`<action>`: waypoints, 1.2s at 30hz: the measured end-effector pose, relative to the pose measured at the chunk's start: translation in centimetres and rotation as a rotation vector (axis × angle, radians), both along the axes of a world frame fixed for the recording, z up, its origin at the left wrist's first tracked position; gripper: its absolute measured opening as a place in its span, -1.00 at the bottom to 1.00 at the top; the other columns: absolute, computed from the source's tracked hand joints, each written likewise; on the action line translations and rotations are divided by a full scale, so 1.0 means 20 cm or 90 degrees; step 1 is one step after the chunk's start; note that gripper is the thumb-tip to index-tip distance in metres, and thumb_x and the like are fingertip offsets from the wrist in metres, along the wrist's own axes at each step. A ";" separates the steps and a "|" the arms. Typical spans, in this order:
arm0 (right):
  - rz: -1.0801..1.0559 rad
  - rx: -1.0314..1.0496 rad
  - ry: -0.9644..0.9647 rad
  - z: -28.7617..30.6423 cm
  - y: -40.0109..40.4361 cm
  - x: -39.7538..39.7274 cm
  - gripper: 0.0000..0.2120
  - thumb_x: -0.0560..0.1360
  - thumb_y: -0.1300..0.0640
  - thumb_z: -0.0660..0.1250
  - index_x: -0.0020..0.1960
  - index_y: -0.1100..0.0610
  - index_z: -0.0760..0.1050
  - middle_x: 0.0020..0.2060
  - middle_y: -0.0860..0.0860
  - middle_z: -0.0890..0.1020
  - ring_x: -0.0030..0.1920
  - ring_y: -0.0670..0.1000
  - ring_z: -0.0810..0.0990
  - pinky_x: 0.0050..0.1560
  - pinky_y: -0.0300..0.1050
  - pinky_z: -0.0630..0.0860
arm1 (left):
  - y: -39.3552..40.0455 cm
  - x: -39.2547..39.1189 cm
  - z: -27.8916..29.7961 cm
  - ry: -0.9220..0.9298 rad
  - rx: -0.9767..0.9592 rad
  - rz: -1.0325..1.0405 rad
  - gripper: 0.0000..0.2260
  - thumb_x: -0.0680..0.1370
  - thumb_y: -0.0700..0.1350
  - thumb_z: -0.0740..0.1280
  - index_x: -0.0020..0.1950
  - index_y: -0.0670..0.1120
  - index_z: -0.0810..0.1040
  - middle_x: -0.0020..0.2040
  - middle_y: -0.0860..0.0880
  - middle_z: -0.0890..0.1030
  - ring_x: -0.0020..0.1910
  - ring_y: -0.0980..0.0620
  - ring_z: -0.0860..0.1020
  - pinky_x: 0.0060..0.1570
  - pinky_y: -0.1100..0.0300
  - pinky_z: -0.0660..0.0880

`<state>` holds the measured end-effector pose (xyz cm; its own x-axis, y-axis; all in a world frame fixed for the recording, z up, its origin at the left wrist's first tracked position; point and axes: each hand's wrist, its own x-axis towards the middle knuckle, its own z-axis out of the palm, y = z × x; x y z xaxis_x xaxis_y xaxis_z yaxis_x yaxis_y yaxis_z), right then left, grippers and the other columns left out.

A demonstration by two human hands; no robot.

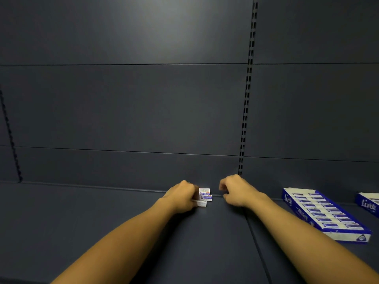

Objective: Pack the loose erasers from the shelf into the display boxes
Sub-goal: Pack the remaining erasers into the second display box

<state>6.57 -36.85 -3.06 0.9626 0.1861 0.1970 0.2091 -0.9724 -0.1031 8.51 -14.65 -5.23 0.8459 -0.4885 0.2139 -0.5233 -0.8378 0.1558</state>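
Erasers at shelf back, display box to their right, second box beyond

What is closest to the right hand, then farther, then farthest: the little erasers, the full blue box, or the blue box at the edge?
1. Erasers, just left of the right hand.
2. Full blue box, to the right.
3. Edge blue box, far right.
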 end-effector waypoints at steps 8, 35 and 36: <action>0.031 0.012 -0.009 -0.02 0.14 0.02 -0.82 0.51 0.19 0.34 0.10 0.06 0.58 0.06 0.03 0.60 0.02 0.06 0.60 0.08 -0.01 0.59 | 0.17 0.01 0.03 -0.031 -0.065 -0.014 -0.74 0.49 -0.11 0.49 0.15 -0.05 0.57 0.08 0.00 0.54 -0.04 0.06 0.48 -0.05 0.19 0.44; 0.014 -0.003 0.009 -0.13 0.31 0.17 -0.82 0.46 0.21 0.47 0.03 0.09 0.56 0.02 0.00 0.53 0.02 0.04 0.56 0.07 -0.07 0.54 | 0.50 -0.03 -0.04 0.021 -0.127 0.063 -0.91 0.48 -0.15 0.40 -0.05 0.01 0.60 0.02 0.04 0.51 -0.02 0.03 0.54 0.02 0.12 0.58; 0.012 -0.007 0.002 -0.13 0.32 0.17 -0.84 0.47 0.20 0.45 0.03 0.09 0.56 0.03 0.00 0.54 0.02 0.04 0.56 0.06 -0.08 0.54 | 0.50 -0.03 -0.04 0.024 -0.127 0.064 -0.91 0.48 -0.15 0.40 -0.04 0.01 0.60 0.02 0.03 0.52 -0.02 0.03 0.55 0.01 0.11 0.58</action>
<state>9.99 -30.54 -5.66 0.9592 0.2071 0.1923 0.2278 -0.9693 -0.0926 8.00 -4.59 -6.12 0.8971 -0.3529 0.2657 -0.4300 -0.8358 0.3415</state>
